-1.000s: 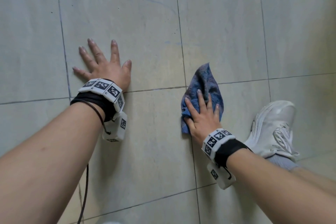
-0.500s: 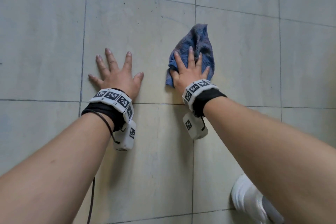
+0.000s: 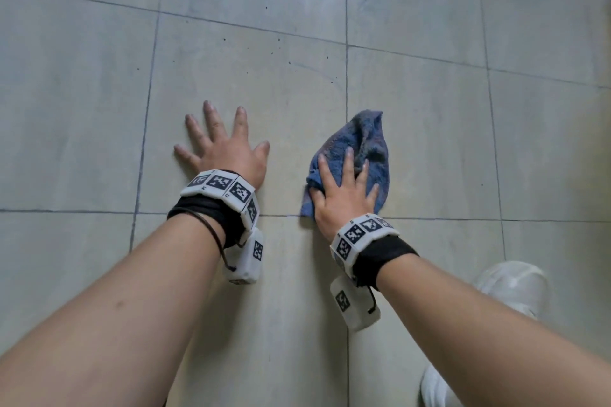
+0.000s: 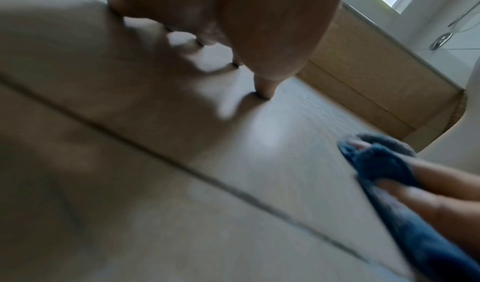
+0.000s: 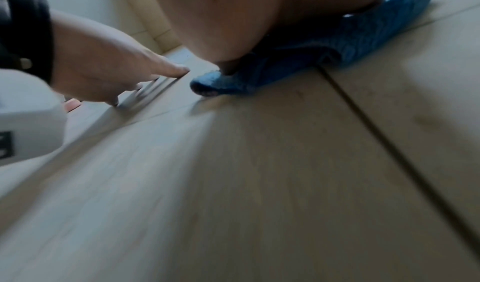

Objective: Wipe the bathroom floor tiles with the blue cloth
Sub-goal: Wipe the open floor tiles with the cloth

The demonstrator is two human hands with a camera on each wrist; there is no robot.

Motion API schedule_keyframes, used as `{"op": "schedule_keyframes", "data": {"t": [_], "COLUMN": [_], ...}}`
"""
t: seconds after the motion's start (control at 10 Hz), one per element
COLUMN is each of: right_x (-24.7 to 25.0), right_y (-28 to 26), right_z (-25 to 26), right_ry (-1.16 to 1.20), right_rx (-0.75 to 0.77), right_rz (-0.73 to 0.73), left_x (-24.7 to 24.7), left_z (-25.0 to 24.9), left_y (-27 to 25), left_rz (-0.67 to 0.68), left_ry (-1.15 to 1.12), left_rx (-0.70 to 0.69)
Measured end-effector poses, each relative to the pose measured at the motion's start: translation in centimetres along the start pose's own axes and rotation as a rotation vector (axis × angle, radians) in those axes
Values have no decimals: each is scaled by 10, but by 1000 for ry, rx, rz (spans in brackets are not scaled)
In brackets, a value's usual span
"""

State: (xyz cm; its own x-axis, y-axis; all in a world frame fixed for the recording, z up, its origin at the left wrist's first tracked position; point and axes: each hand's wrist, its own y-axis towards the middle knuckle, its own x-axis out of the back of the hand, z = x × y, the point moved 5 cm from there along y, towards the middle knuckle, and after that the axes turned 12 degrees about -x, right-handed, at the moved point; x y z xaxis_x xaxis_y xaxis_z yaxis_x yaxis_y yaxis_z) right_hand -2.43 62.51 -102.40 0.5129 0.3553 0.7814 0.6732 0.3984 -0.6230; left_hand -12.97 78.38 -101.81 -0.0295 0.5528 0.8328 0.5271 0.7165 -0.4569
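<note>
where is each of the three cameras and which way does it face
Head: on the head, looking down at the floor tiles; both forearms, left hand, right hand on the blue cloth, a white shoe.
Left wrist: low by the floor, looking along the left hand's fingers.
Right wrist: low, looking along the right palm.
Shared: the cloth shows in all three views.

Right hand (image 3: 344, 195) hides part of cloth (image 3: 367, 145). Shoe (image 3: 515, 287) partly behind forearm; a second white shape cut off at bottom edge. Both wrist views motion-blurred; floor (image 5: 259, 173) detail unreadable.
</note>
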Motion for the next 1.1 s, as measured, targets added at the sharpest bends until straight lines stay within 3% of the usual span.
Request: {"op": "schedule_keyframes", "data": {"t": [0.3,0.7,1.0,1.1], "right_x": [55,30,73,58], "right_y": [55,33,81,61], "right_z": [54,44,68,61], "right_ry": [65,7,46,10], "right_rx": [27,5,10,20], "right_rz": [19,11,1,-5], "left_x": [5,16,17,18], "left_z": [-4,-10,-8,-8], "left_y": [14,35,37,36], "left_rz": [-12,-42,-19,-19], "left_ry": [-52,-94,-97,-102], "left_rx": [67,116,112,110]}}
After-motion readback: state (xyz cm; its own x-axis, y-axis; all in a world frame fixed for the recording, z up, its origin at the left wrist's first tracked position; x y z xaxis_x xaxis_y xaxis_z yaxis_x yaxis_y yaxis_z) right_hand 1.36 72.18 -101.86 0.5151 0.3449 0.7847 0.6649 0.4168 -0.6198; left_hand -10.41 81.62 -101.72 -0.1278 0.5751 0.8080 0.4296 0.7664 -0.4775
